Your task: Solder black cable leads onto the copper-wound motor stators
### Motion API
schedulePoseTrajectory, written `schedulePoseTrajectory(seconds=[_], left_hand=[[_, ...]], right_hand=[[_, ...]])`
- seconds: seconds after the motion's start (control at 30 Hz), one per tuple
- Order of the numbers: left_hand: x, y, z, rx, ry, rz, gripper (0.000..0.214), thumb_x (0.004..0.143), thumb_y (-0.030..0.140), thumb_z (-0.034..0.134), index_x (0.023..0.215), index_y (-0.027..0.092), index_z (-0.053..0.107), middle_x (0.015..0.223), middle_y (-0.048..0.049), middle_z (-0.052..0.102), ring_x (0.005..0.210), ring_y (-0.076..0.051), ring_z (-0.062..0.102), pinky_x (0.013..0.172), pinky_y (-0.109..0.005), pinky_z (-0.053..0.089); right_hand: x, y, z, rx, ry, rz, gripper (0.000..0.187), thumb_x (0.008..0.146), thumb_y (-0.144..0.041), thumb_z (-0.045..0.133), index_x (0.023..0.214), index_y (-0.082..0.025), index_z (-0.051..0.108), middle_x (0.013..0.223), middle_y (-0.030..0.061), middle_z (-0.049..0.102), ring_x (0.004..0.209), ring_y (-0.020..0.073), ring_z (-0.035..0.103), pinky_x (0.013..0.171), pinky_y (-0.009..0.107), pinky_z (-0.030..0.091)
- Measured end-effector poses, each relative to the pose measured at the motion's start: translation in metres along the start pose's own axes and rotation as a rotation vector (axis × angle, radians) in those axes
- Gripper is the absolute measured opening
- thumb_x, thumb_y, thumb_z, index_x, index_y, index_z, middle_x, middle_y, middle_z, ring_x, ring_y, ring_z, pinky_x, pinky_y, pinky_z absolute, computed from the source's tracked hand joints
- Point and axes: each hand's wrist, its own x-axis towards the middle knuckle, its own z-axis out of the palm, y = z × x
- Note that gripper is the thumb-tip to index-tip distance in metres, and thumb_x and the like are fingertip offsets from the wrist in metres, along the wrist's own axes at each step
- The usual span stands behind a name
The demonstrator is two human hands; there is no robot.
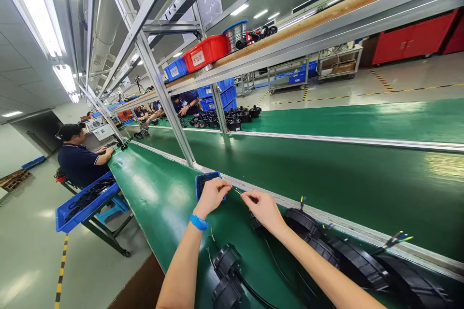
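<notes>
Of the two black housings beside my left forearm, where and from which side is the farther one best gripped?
Probably grip the farther housing by its round body, from above and the picture's right. The left forearm lies on the other side, the nearer housing crowds its near side, and thin wires stick out toward the picture's left. Avoid the black cable at lower right.

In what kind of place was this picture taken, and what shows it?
Probably a factory assembly line: black parts with loose wires lie along a green worktop, a red bin stands on the shelf above, and another person is further along.
</notes>
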Motion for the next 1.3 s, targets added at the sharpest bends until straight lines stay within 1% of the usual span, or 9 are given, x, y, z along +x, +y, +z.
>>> schedulePoseTrajectory(seconds=[0.1, 0.2, 0.4, 0.67, 0.8, 0.9, 1.03, 1.17, 1.3], left_hand=[[0.000, 0.001, 0.000, -0.014, 0.001, 0.004, 0.014, 0.088, 0.016, 0.062, 0.087, 0.016, 0.075, 0.086, -0.0041, 0.072, 0.072, -0.014, 0.062, 0.074, -0.025, 0.052], [0.000, 0.000, 0.001, -0.024, -0.018, -0.003, 0.015, 0.089, 0.017, 0.061, 0.087, 0.016, 0.075, 0.085, -0.0043, 0.071, 0.070, -0.014, 0.061, 0.073, -0.025, 0.052], [-0.001, 0.000, 0.003, -0.075, -0.081, -0.046, 0.017, 0.090, 0.024, 0.060, 0.087, 0.014, 0.074, 0.081, -0.0049, 0.069, 0.066, -0.013, 0.059, 0.063, -0.023, 0.050], [0.000, -0.007, 0.004, -0.186, -0.028, -0.079, 0.017, 0.088, 0.027, 0.062, 0.088, 0.014, 0.073, 0.089, -0.0062, 0.070, 0.069, -0.013, 0.062, 0.065, -0.024, 0.053], [0.000, -0.006, 0.004, -0.171, -0.062, -0.076, 0.016, 0.087, 0.023, 0.061, 0.087, 0.013, 0.072, 0.083, -0.0046, 0.068, 0.065, -0.011, 0.060, 0.062, -0.023, 0.051], [0.000, -0.007, 0.004, -0.184, -0.115, -0.082, 0.015, 0.087, 0.023, 0.062, 0.087, 0.013, 0.073, 0.084, -0.0050, 0.068, 0.064, -0.011, 0.060, 0.062, -0.023, 0.050], [-0.001, -0.013, 0.011, -0.283, -0.177, -0.132, 0.018, 0.085, 0.028, 0.066, 0.088, 0.012, 0.073, 0.088, -0.0071, 0.071, 0.067, -0.013, 0.062, 0.067, -0.026, 0.053], [-0.001, -0.019, 0.023, -0.415, -0.156, -0.239, 0.030, 0.080, 0.039, 0.073, 0.089, 0.010, 0.073, 0.081, -0.0072, 0.070, 0.066, -0.013, 0.062, 0.069, -0.029, 0.054], [0.002, -0.020, 0.023, -0.566, -0.149, -0.290, 0.041, 0.071, 0.045, 0.081, 0.089, 0.009, 0.072, 0.078, -0.0067, 0.069, 0.066, -0.013, 0.062, 0.070, -0.029, 0.054]], right_hand=[[-0.001, -0.001, 0.000, 0.002, -0.004, 0.003, 0.042, 0.082, -0.049, 0.046, 0.066, -0.020, 0.073, 0.063, 0.0048, 0.067, 0.058, 0.0218, 0.059, 0.059, 0.031, 0.041], [-0.001, -0.001, 0.000, 0.009, -0.010, 0.008, 0.042, 0.082, -0.049, 0.046, 0.070, -0.021, 0.075, 0.066, 0.0049, 0.069, 0.062, 0.0231, 0.062, 0.061, 0.032, 0.042], [0.000, -0.002, -0.001, 0.017, -0.024, 0.027, 0.043, 0.081, -0.050, 0.045, 0.072, -0.021, 0.075, 0.068, 0.0056, 0.071, 0.064, 0.0246, 0.064, 0.062, 0.033, 0.043], [0.000, -0.003, -0.002, 0.021, -0.032, 0.033, 0.041, 0.082, -0.048, 0.045, 0.071, -0.021, 0.075, 0.069, 0.0055, 0.071, 0.065, 0.0244, 0.064, 0.063, 0.033, 0.044], [0.000, -0.004, -0.002, 0.016, -0.032, 0.038, 0.042, 0.082, -0.048, 0.046, 0.070, -0.021, 0.075, 0.067, 0.0057, 0.070, 0.063, 0.0244, 0.063, 0.062, 0.033, 0.043], [0.000, -0.003, -0.002, 0.020, -0.034, 0.042, 0.041, 0.081, -0.048, 0.048, 0.074, -0.021, 0.077, 0.070, 0.0056, 0.072, 0.064, 0.0243, 0.064, 0.063, 0.033, 0.045], [0.001, 0.000, -0.002, 0.029, -0.026, 0.052, 0.043, 0.078, -0.053, 0.049, 0.078, -0.021, 0.078, 0.074, 0.0066, 0.074, 0.066, 0.0261, 0.066, 0.064, 0.035, 0.046], [0.003, 0.006, -0.002, 0.049, -0.019, 0.070, 0.049, 0.075, -0.059, 0.049, 0.076, -0.019, 0.077, 0.068, 0.0072, 0.072, 0.059, 0.0264, 0.065, 0.060, 0.036, 0.046], [0.004, 0.007, -0.001, 0.073, -0.028, 0.077, 0.050, 0.074, -0.060, 0.050, 0.076, -0.018, 0.076, 0.065, 0.0063, 0.071, 0.056, 0.0257, 0.066, 0.057, 0.035, 0.047]])
